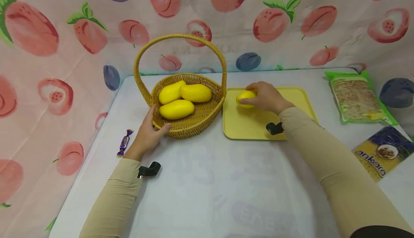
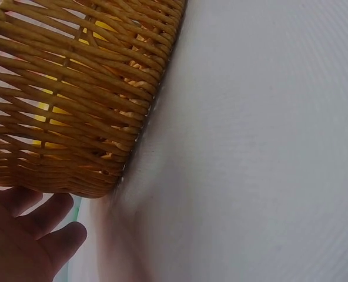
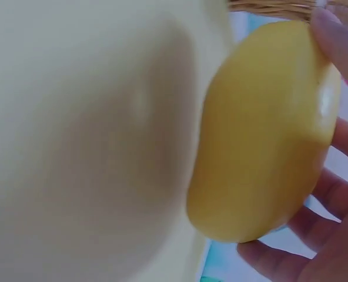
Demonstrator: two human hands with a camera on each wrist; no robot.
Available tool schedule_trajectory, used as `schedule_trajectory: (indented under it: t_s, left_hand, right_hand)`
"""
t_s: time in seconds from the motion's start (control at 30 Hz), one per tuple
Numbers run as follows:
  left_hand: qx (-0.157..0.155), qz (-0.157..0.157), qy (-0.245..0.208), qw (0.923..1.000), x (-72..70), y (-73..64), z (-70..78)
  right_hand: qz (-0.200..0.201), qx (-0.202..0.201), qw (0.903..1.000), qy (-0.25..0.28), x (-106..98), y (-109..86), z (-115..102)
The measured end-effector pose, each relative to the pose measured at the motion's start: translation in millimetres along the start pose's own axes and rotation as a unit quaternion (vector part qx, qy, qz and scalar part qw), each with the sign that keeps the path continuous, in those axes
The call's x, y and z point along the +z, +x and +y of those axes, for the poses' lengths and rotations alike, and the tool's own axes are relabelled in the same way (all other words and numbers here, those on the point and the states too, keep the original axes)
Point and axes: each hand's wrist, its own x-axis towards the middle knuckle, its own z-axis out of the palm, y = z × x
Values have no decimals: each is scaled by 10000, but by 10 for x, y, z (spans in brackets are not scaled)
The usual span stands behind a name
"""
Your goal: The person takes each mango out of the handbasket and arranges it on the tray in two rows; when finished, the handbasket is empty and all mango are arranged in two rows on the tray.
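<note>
My right hand [image 1: 266, 96] grips a yellow mango [image 3: 262, 135] between thumb and fingers, low over the yellow tray [image 1: 258, 132]. Part of this mango is hidden by the hand in the head view. At the near left of a wicker basket [image 1: 194, 130] rests my left hand [image 1: 147, 135], its thumb along the front wall and its fingers extended along the side. Several fingertips [image 2: 68, 235] show beside the weave in the left wrist view. Inside the basket lie three yellow mangoes: a front one [image 1: 176, 109], a left one [image 1: 170, 92] and a right one [image 1: 196, 93].
A purple wrapped candy [image 1: 124, 143] lies left of the left hand. Right of the tray are a green-edged clear food packet [image 1: 359, 96] and a blue and gold packet [image 1: 381, 153] marked "ankara". The basket's tall handle [image 1: 181, 36] arches upward, and fruit-print cloth [image 1: 226, 22] hangs behind.
</note>
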Motion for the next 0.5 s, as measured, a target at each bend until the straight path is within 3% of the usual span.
schedule_trajectory:
  t_s: [0.27,0.5]
  left_hand:
    - [-24,11,-2,10000,8,2,-12]
    - [32,50,21,10000,4,-1,-15]
  right_hand:
    - [-45,21,9997,-250,64,56,94]
    - [-340,100,9985,-418,45,29,149]
